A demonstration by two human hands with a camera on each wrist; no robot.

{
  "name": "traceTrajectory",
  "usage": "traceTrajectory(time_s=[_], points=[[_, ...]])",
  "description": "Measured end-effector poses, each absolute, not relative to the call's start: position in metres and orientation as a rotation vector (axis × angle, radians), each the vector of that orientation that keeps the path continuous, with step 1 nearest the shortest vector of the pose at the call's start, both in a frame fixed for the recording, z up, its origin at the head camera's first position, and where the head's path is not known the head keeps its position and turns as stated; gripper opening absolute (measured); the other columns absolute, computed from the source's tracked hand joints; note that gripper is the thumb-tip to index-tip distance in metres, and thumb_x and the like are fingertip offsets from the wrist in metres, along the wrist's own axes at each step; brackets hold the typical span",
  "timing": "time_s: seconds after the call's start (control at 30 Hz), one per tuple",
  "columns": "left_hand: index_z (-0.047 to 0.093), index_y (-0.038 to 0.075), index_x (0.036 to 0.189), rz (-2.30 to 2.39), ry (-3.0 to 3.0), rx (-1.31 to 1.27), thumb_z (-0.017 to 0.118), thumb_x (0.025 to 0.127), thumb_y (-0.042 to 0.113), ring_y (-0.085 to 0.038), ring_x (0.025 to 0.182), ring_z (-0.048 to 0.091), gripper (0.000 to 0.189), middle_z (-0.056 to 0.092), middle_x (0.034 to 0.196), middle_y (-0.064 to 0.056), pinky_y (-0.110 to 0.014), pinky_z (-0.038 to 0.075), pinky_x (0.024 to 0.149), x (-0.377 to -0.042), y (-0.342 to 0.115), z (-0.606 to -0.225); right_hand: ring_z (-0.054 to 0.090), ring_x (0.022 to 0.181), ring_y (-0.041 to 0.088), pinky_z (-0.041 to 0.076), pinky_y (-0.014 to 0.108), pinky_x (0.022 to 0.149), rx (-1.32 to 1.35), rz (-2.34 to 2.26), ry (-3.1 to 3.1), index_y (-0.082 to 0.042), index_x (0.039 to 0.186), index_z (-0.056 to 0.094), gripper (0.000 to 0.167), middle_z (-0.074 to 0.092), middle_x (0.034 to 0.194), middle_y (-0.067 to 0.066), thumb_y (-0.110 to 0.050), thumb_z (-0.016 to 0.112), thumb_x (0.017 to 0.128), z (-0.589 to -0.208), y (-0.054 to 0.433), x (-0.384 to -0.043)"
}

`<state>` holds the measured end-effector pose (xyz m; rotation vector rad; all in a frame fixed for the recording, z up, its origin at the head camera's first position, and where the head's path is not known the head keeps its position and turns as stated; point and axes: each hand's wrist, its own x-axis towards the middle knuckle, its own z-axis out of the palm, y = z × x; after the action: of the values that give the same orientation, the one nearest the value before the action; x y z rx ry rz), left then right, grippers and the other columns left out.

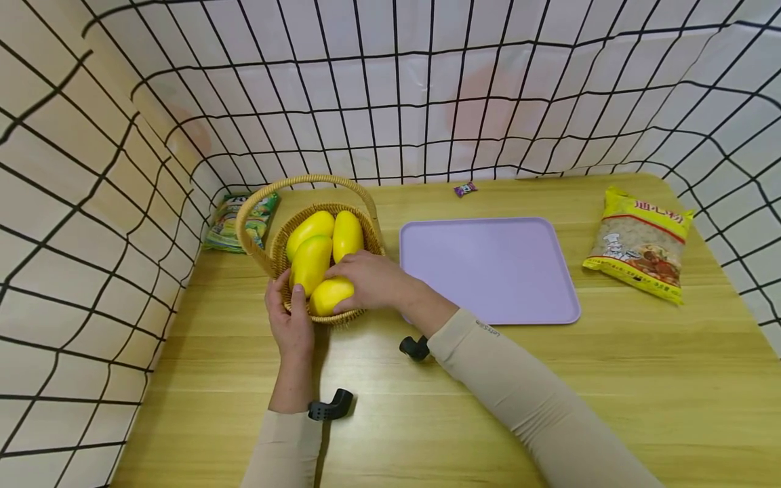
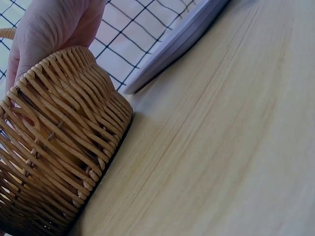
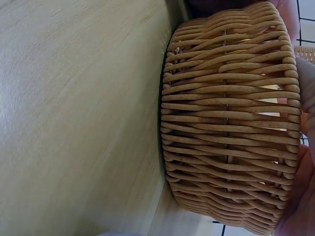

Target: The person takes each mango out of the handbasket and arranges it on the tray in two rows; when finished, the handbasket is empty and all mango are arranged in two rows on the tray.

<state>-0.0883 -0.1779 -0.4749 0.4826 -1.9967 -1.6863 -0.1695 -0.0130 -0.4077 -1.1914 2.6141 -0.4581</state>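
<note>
Mangoes (four visible) (image 1: 310,261) sit in the wicker basket (image 3: 229,118) at left; the right hand (image 1: 373,279) grips the nearest mango (image 1: 330,295), the left hand (image 1: 291,322) its rim side. Nearly packed or barely unpacked: I cannot tell.

Basket (image 2: 64,142) cut off (left wrist view)

a green packet (image 1: 225,227), purple sweet (image 1: 465,190) and yellow bag (image 1: 642,245) lie well apart.
</note>
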Motion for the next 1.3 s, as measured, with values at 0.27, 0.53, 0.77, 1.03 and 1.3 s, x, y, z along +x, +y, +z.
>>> traceTrajectory(time_s=[0.27, 0.53, 0.77, 1.03, 1.3], points=[[0.058, 0.011, 0.138, -1.69, -2.0, 0.499, 0.054, 0.103, 0.018, -0.028, 0.157, 0.018, 0.036, 0.035, 0.163, -0.012, -0.05, 0.011, 0.13, -0.089, -0.179, -0.475, 0.057, 0.129, 0.02, 0.045, 0.039, 0.111, -1.181, -0.453, 2.623, -0.024, 0.139, 0.064, 0.06, 0.067, 0.135, -0.001, -0.051, 0.077, 0.087, -0.407, -0.014, -0.169], [0.058, 0.011, 0.138, -1.687, -2.007, 0.504, 0.053, 0.104, 0.019, -0.029, 0.158, 0.018, 0.035, 0.033, 0.164, -0.012, -0.051, 0.011, 0.13, -0.088, -0.179, -0.476, 0.057, 0.128, 0.02, 0.046, 0.04, 0.111, -1.18, -0.46, 2.623, -0.024, 0.14, 0.063, 0.06, 0.065, 0.137, -0.001, -0.052, 0.076, 0.088, -0.407, -0.013, -0.168], [0.056, 0.012, 0.14, -1.664, -2.026, 0.467, 0.047, 0.108, 0.023, -0.029, 0.158, 0.017, 0.036, 0.034, 0.163, -0.012, -0.051, 0.011, 0.13, -0.087, -0.179, -0.476, 0.06, 0.119, 0.019, 0.051, 0.038, 0.105, -1.151, -0.663, 2.643, -0.022, 0.142, 0.061, 0.062, 0.061, 0.135, 0.002, -0.051, 0.075, 0.089, -0.408, -0.006, -0.166], [0.056, 0.01, 0.14, -1.67, -2.016, 0.437, 0.043, 0.109, 0.025, -0.029, 0.158, 0.016, 0.037, 0.037, 0.161, -0.012, -0.051, 0.01, 0.13, -0.088, -0.18, -0.477, 0.059, 0.116, 0.019, 0.053, 0.041, 0.1, -1.003, -1.037, 2.678, -0.025, 0.142, 0.059, 0.065, 0.056, 0.137, 0.001, -0.05, 0.078, 0.086, -0.393, 0.01, -0.16], [0.055, 0.01, 0.14, -1.667, -2.03, 0.454, 0.043, 0.109, 0.026, -0.03, 0.158, 0.017, 0.037, 0.034, 0.162, -0.012, -0.052, 0.012, 0.129, -0.087, -0.18, -0.477, 0.058, 0.124, 0.02, 0.051, 0.043, 0.103, -0.761, -1.364, 2.661, -0.023, 0.133, 0.065, 0.065, 0.063, 0.139, -0.003, -0.046, 0.087, 0.077, -0.384, 0.035, -0.147]])
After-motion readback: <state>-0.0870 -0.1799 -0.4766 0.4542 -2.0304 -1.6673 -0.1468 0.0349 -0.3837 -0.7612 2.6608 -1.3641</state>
